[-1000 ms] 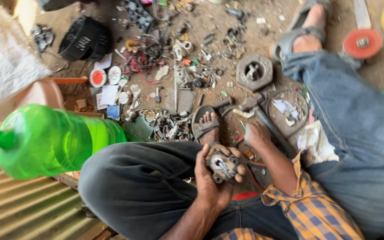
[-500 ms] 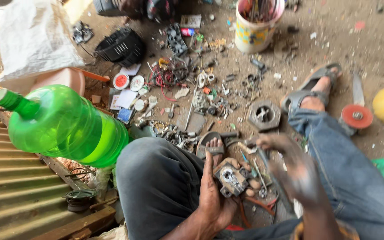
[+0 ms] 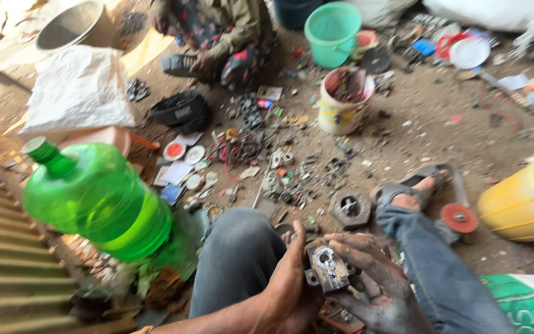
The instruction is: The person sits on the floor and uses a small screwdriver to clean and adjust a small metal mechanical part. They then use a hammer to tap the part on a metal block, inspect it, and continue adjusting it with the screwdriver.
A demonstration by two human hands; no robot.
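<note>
left hand (image 3: 292, 286) and right hand (image 3: 378, 287) both clasp small dark metal part (image 3: 329, 269) above lap, right of green bottle (image 3: 97, 198) | step: probably inspecting (blurred) | next: needs firmer grip

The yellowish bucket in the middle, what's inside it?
The yellowish bucket holds a heap of dark, rusty-looking scrap pieces that reaches up to its rim. The picture is too blurry to tell what the pieces are, and whatever lies under the top layer is covered.
</note>
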